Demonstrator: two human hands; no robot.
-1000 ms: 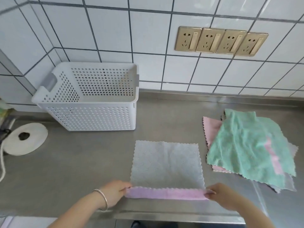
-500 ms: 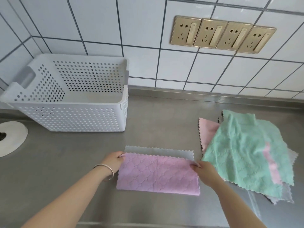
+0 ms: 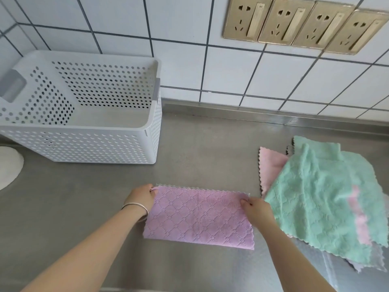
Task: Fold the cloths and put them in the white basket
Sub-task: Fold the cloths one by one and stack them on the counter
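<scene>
A purple cloth [image 3: 200, 218] lies folded in half on the steel counter, its fold towards me. My left hand [image 3: 143, 197] pinches its far left corner, and my right hand [image 3: 256, 209] pinches its far right corner. The white perforated basket [image 3: 84, 144] stands at the back left with nothing visible inside. To the right lies a loose pile of cloths, with a green cloth [image 3: 322, 199] on top and a pink cloth [image 3: 271, 165] sticking out beneath.
A tiled wall with a row of gold sockets [image 3: 305, 24] rises behind the counter [image 3: 210, 144]. A white round object [image 3: 8, 165] sits at the left edge. Bare steel shows between the basket and the cloths.
Both hands lifted the cloth's near edge and carried it away from me onto the far edge, folding it in half. The grey side is now covered by the purple side.
</scene>
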